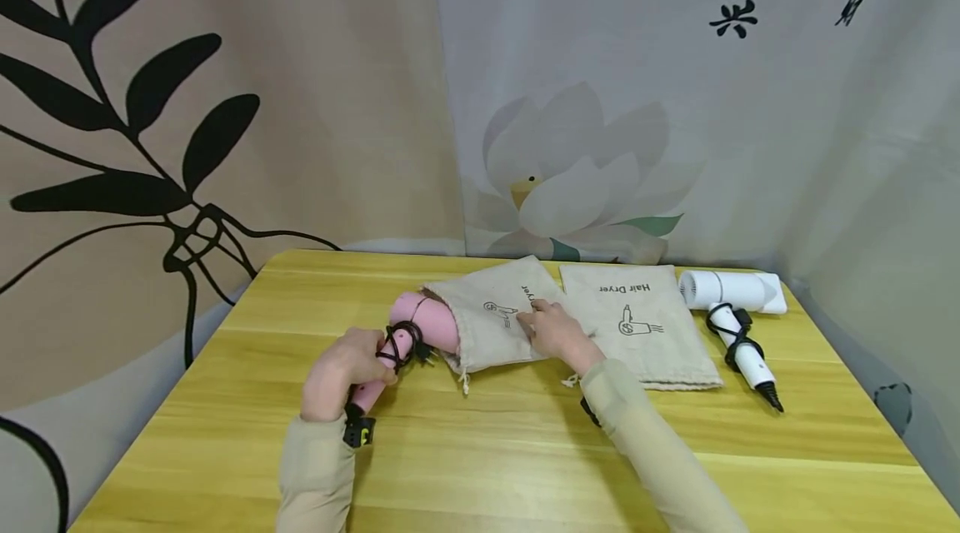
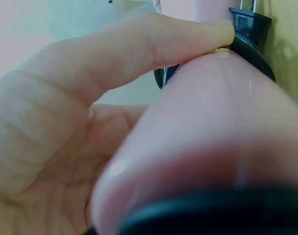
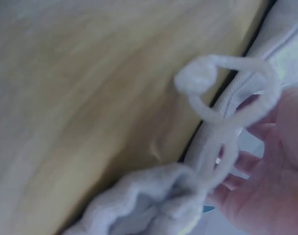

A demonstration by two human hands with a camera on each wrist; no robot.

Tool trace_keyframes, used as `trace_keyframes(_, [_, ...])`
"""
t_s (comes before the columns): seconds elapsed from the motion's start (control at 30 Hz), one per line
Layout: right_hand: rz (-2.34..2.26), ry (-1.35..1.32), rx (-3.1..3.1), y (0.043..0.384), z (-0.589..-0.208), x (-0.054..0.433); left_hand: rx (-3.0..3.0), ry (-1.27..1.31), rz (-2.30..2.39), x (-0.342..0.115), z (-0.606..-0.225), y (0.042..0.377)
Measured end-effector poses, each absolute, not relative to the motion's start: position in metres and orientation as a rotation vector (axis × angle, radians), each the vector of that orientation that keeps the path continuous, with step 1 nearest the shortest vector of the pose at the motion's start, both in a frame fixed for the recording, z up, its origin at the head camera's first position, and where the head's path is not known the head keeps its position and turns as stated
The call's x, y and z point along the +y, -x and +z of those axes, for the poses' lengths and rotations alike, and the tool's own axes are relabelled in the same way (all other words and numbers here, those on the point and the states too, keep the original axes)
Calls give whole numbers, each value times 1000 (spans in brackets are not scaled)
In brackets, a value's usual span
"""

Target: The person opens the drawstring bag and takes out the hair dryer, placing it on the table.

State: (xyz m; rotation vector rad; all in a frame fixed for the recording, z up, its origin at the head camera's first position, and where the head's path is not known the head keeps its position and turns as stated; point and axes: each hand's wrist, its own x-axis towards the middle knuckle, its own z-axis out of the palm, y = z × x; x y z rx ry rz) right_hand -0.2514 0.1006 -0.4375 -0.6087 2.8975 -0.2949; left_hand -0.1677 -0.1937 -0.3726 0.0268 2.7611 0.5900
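My left hand (image 1: 341, 371) grips the handle of a pink hair dryer (image 1: 429, 321), with its black cord wound around the handle. In the left wrist view the thumb lies along the pink handle (image 2: 203, 112). The front of the dryer's barrel is inside the mouth of a beige drawstring bag (image 1: 491, 325) and hidden there. My right hand (image 1: 558, 336) rests on this bag's printed side, fingers extended over the cloth. White drawstring loops (image 3: 227, 117) hang beside the right palm in the right wrist view.
Right of my right hand lies a second beige bag (image 1: 637, 358), printed "Hair Dryer", flat on the wooden table (image 1: 465, 466). Beyond it, at the table's right side, is a white hair dryer (image 1: 727, 290) with a black cord around its handle. A printed curtain hangs behind.
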Motion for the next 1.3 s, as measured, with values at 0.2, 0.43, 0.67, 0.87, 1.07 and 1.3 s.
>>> trace_keyframes(0.2, [-323,640,2886,254,-441,103,2772,-26,594,-193,-373,168])
trace_keyframes(0.43, [-442,654,2883,246,-441,100,2772,-14,596,-194,-374,168])
trace_keyframes(0.67, [-491,749,2875,233,-439,85,2776,-5,598,-194,-374,169])
trace_keyframes(0.87, [-411,759,2871,229,-438,80,2784,-12,582,-195,-374,170])
trace_keyframes(1.07, [-345,813,2875,231,-439,83,2778,4,583,-198,-375,170])
trace_keyframes(1.3, [-269,942,2900,244,-443,90,2772,5,601,-201,-374,170])
